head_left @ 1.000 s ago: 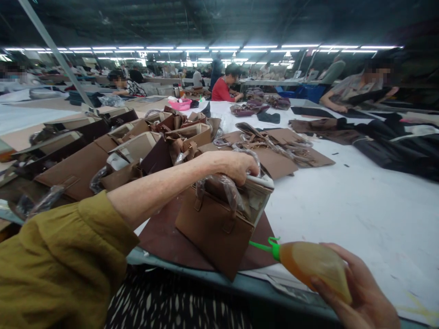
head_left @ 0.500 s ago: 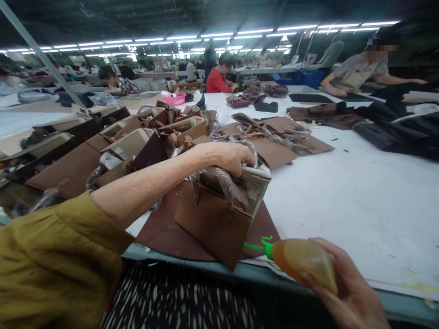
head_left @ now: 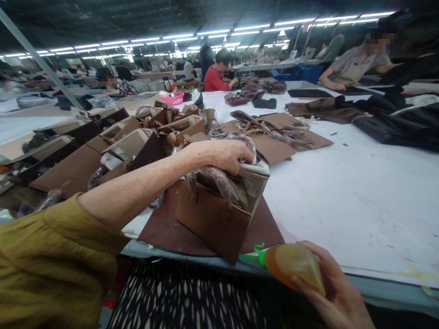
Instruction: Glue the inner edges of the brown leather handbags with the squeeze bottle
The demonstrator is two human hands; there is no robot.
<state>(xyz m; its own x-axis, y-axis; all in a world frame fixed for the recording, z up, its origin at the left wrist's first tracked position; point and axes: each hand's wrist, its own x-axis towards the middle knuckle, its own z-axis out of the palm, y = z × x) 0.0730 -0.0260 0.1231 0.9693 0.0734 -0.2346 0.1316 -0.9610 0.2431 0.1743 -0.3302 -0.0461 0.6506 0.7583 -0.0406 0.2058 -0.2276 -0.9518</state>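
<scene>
Under left hand (head_left: 235, 156), touching: tilted brown handbag (head_left: 211, 214).

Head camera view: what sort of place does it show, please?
Probably a handbag factory: many bags crowd the table beside the held bag, a person in red works beyond, and rows of tube lights run overhead.

Matt bag (head_left: 210, 218), smooth plastic bottle (head_left: 294, 264)

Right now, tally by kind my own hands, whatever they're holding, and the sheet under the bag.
Hands: 2, left hand and right hand
Brown bag: 1, in the left
Squeeze bottle: 1, in the right
Dark brown sheet: 1
Total: 5
</scene>
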